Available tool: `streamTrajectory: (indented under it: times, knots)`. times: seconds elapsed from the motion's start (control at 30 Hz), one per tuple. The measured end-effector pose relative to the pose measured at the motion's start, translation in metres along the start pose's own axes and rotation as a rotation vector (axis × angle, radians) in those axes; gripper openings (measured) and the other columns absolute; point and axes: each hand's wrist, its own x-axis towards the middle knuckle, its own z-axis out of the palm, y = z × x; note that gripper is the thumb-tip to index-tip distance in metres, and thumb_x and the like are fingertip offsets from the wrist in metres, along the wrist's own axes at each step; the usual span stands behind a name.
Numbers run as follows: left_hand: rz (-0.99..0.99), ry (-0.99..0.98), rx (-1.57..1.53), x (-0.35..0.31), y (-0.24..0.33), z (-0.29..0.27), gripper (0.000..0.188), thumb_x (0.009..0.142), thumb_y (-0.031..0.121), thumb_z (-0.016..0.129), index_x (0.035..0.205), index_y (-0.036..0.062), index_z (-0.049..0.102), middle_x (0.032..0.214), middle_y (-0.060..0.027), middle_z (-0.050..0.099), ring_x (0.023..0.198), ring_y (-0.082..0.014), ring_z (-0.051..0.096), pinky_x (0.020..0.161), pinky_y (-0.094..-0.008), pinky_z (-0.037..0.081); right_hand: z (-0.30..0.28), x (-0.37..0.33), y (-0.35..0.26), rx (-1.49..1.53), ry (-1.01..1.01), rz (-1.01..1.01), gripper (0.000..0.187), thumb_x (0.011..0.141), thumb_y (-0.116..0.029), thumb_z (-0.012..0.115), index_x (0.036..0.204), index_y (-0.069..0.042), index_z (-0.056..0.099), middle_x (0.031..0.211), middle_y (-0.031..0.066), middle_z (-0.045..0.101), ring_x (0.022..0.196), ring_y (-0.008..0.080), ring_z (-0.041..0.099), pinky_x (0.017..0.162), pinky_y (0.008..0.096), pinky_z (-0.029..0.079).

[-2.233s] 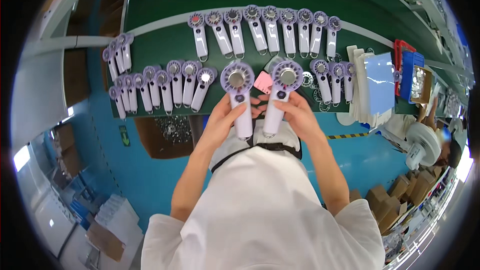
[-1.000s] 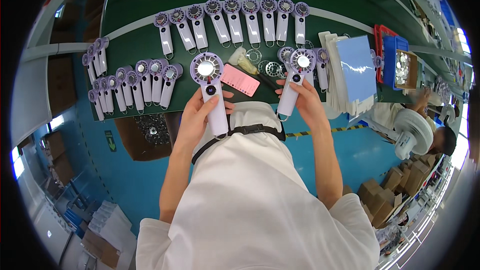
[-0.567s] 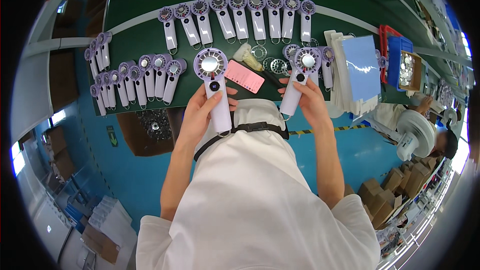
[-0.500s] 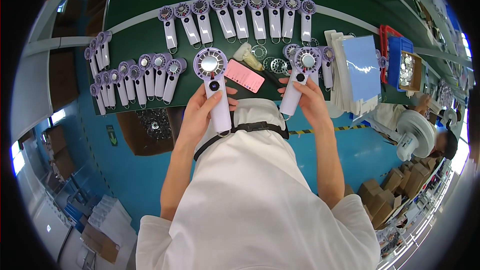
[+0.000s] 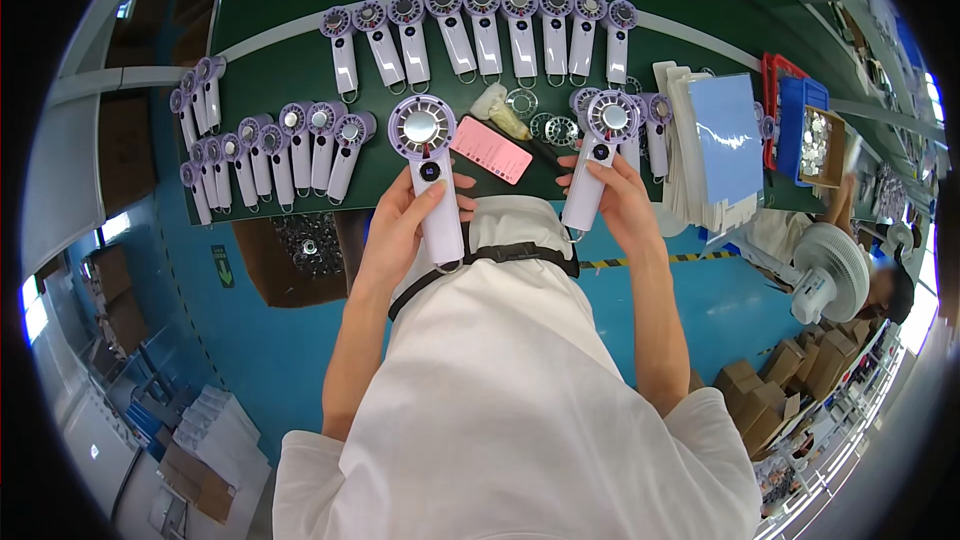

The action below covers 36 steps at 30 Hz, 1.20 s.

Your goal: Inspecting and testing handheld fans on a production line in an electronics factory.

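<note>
In my left hand point(image 5: 402, 225) is a lilac handheld fan point(image 5: 437, 202), upright, its round head away from me and a small dark display lit on the handle. The thumb lies across the handle. My right hand point(image 5: 622, 202) grips a second handheld fan point(image 5: 584, 197) of the same kind, slightly tilted, its display lit too. Both hang over the table's near edge. Beyond them, between the two fans, a pink phone-like slab point(image 5: 492, 150) lies on the green table point(image 5: 400, 125), near clear ring-shaped parts point(image 5: 556, 130) and a crumpled pale bag point(image 5: 500, 110).
A row of fans point(image 5: 520, 35) lines the far side; more fans point(image 5: 270, 145) lie at left. At right stand stacked white trays with a blue sheet point(image 5: 725, 135), a blue bin point(image 5: 795, 125) and a red bin point(image 5: 770, 90). Under the table sits a carton point(image 5: 265, 265); a co-worker point(image 5: 875, 290) is beyond.
My hands and the two fans stay almost in place. The table scene shifts slightly in view, and the co-worker's arm at right has moved.
</note>
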Motion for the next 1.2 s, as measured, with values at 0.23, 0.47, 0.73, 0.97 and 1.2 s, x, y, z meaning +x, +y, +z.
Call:
streamTrajectory:
  times: [0.23, 0.47, 0.73, 0.97, 1.2]
  knots:
    - [-0.008, 0.002, -0.031, -0.002, 0.002, 0.002, 0.031, 0.097, 0.015, 0.051, 0.123, -0.0022, 0.048, 0.111, -0.0170, 0.062, 0.093, -0.0238, 0.066, 0.083, -0.0377, 0.056, 0.003, 0.000, 0.001, 0.004, 0.010, -0.003, 0.039, 0.092, -0.016, 0.058, 0.128, -0.002, 0.051, 0.114, 0.0168, 0.064, 0.094, 0.0255, 0.066, 0.082, 0.0388, 0.054]
    - [-0.008, -0.001, -0.027, -0.003, 0.002, 0.000, 0.031, 0.097, 0.015, 0.052, 0.123, -0.0025, 0.047, 0.111, -0.0173, 0.062, 0.094, -0.0241, 0.066, 0.083, -0.0378, 0.056, 0.005, 0.000, 0.001, -0.029, -0.010, 0.002, 0.039, 0.091, -0.017, 0.059, 0.126, -0.003, 0.052, 0.112, 0.0163, 0.065, 0.093, 0.0251, 0.066, 0.082, 0.0386, 0.054]
    - [0.010, -0.003, -0.030, -0.004, -0.003, -0.005, 0.031, 0.098, 0.016, 0.051, 0.123, -0.0026, 0.048, 0.111, -0.0176, 0.062, 0.094, -0.0244, 0.066, 0.083, -0.0385, 0.056, 0.007, 0.001, 0.003, -0.037, -0.037, 0.008, 0.039, 0.090, -0.016, 0.059, 0.127, -0.004, 0.051, 0.111, 0.0150, 0.065, 0.093, 0.0234, 0.065, 0.083, 0.0369, 0.052]
    - [0.013, 0.016, -0.031, -0.008, -0.004, -0.008, 0.031, 0.098, 0.016, 0.051, 0.123, -0.0023, 0.048, 0.111, -0.0178, 0.062, 0.094, -0.0249, 0.066, 0.084, -0.0391, 0.056, -0.030, 0.012, 0.010, -0.254, 0.350, -0.072, 0.033, 0.084, -0.019, 0.070, 0.106, -0.004, 0.051, 0.082, 0.0036, 0.062, 0.070, 0.0105, 0.058, 0.061, 0.0260, 0.047]
    - [0.007, 0.041, -0.028, -0.008, -0.004, -0.010, 0.034, 0.097, 0.015, 0.051, 0.126, -0.0026, 0.047, 0.111, -0.0174, 0.062, 0.094, -0.0251, 0.066, 0.085, -0.0400, 0.056, -0.040, 0.046, 0.052, -0.648, 0.428, -0.349, 0.045, 0.078, -0.017, 0.077, 0.103, -0.001, 0.043, 0.083, 0.0109, 0.062, 0.060, 0.0138, 0.060, 0.051, 0.0292, 0.047]
